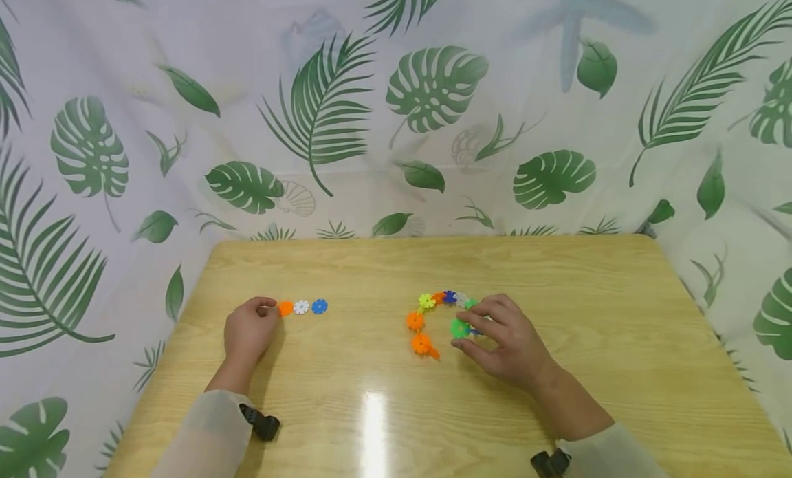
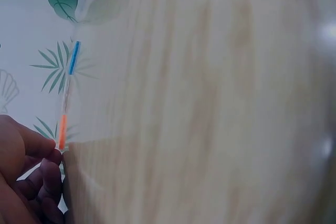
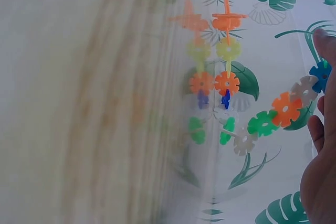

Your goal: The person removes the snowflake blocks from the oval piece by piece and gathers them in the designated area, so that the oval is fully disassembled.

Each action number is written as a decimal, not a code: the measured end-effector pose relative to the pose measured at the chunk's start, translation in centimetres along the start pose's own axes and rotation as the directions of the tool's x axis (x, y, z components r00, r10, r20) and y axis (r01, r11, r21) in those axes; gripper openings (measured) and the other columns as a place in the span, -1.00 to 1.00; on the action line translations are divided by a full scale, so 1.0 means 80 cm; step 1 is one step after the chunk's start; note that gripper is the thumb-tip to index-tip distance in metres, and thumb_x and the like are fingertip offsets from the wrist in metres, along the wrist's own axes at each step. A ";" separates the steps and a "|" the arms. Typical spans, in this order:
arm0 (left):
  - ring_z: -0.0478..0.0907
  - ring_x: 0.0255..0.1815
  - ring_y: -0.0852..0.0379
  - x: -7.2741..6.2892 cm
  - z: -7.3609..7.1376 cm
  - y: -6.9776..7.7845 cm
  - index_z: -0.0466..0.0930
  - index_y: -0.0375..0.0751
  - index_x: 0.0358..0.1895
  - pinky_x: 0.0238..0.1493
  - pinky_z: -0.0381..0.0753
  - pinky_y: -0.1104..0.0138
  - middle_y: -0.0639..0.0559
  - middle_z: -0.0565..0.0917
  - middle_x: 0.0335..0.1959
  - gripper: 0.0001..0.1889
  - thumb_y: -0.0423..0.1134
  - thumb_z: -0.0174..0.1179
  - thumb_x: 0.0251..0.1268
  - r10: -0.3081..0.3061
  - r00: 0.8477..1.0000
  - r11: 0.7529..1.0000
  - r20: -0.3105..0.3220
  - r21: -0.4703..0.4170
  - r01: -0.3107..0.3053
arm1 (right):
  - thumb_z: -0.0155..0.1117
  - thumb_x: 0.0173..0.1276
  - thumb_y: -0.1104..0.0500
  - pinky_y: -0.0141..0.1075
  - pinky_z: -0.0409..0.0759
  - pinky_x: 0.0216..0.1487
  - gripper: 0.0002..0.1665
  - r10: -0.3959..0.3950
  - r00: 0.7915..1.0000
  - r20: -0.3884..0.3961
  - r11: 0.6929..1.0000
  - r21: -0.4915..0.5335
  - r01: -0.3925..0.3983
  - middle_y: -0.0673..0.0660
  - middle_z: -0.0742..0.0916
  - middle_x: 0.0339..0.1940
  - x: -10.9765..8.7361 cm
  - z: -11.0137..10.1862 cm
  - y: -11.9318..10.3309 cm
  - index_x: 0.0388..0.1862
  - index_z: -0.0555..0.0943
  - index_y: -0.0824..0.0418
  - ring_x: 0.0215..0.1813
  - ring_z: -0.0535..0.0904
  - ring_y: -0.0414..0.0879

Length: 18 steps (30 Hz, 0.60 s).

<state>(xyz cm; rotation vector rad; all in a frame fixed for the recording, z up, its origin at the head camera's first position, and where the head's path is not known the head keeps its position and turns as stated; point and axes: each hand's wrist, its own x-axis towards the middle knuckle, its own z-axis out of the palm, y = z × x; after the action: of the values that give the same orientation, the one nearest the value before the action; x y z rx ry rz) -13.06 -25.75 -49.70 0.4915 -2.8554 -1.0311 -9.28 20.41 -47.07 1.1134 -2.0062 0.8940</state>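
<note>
My left hand (image 1: 250, 330) pinches the left end of a short row of flower-shaped linking discs at the table's left. The row has an orange disc (image 1: 285, 309) by the fingertips, a white disc (image 1: 301, 307) and a blue disc (image 1: 320, 306). In the left wrist view the row appears edge-on, orange disc (image 2: 62, 132) nearest the fingers. My right hand (image 1: 510, 340) holds a green disc (image 1: 460, 328) between thumb and fingers, at one end of a longer curved chain of linked discs (image 1: 415, 321). The right wrist view shows this chain (image 3: 286, 109) rising from the table towards the hand.
Both hands are over a wood-grain table (image 1: 346, 368). A white curtain (image 1: 495, 210) printed with green leaves hangs behind the table and along its sides. Each sleeve carries a small black camera (image 1: 265, 423) at the wrist.
</note>
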 end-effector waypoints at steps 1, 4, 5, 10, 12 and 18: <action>0.62 -0.35 0.01 0.000 0.000 0.000 0.76 -0.13 0.00 -0.29 0.51 0.23 -0.07 0.77 -0.20 -0.73 -0.12 0.16 0.43 0.002 1.000 1.000 0.002 0.006 -0.002 | 0.47 0.40 -0.09 -0.25 0.54 -0.01 -0.54 -0.003 1.000 -0.004 1.000 0.001 0.003 0.07 0.73 -0.23 0.000 0.000 0.000 -0.02 0.78 0.29 -0.13 0.57 0.05; 0.63 -0.33 0.01 0.001 0.000 0.000 0.76 -0.12 0.00 -0.29 0.52 0.23 -0.06 0.78 -0.18 -0.73 -0.11 0.15 0.44 0.006 1.000 1.000 0.001 0.017 -0.006 | 0.46 0.41 -0.09 -0.24 0.54 -0.02 -0.54 -0.003 1.000 -0.008 1.000 -0.004 0.003 0.07 0.73 -0.23 0.001 0.000 0.000 -0.01 0.79 0.28 -0.14 0.57 0.04; 0.63 -0.32 0.01 0.001 0.000 0.001 0.76 -0.12 0.00 -0.28 0.52 0.22 -0.06 0.78 -0.18 -0.73 -0.12 0.15 0.43 0.009 1.000 1.000 -0.004 0.019 -0.009 | 0.46 0.41 -0.09 -0.24 0.54 -0.03 -0.55 -0.003 1.000 -0.009 1.000 -0.006 0.003 0.07 0.73 -0.23 0.002 0.000 0.000 -0.01 0.79 0.28 -0.14 0.57 0.04; 0.63 -0.29 0.00 -0.001 0.001 0.002 0.75 -0.14 0.00 -0.25 0.52 0.20 -0.06 0.77 -0.18 -0.72 -0.13 0.14 0.43 0.029 1.000 0.999 -0.007 0.014 -0.029 | 0.46 0.41 -0.09 -0.25 0.54 -0.03 -0.55 -0.002 1.000 -0.010 1.000 -0.011 0.002 0.07 0.73 -0.23 0.002 -0.001 0.000 -0.02 0.79 0.27 -0.13 0.56 0.03; 0.64 -0.28 0.01 -0.006 0.002 0.002 0.76 -0.15 0.00 -0.25 0.53 0.20 -0.07 0.77 -0.17 -0.71 -0.13 0.13 0.44 0.037 0.999 0.999 0.005 0.008 -0.037 | 0.47 0.40 -0.09 -0.25 0.54 -0.03 -0.55 -0.001 1.000 -0.010 1.000 -0.006 0.001 0.06 0.73 -0.22 0.001 0.000 -0.001 -0.02 0.79 0.27 -0.13 0.57 0.03; 0.65 -0.27 0.03 -0.020 0.009 0.008 0.77 -0.12 0.00 -0.24 0.55 0.21 -0.03 0.77 -0.17 -0.73 -0.12 0.13 0.47 0.068 0.998 0.997 -0.015 -0.026 -0.069 | 0.47 0.40 -0.09 -0.28 0.54 0.00 -0.54 0.009 1.000 -0.011 1.000 0.003 -0.009 0.04 0.75 -0.19 0.000 0.001 -0.002 0.04 0.78 0.25 -0.12 0.58 0.01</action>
<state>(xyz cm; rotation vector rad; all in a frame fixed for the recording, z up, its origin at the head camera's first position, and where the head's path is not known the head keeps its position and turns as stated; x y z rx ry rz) -11.86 -24.34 -49.74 0.3944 -2.8204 -1.0482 -9.16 20.26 -47.07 1.0996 -2.0027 0.9062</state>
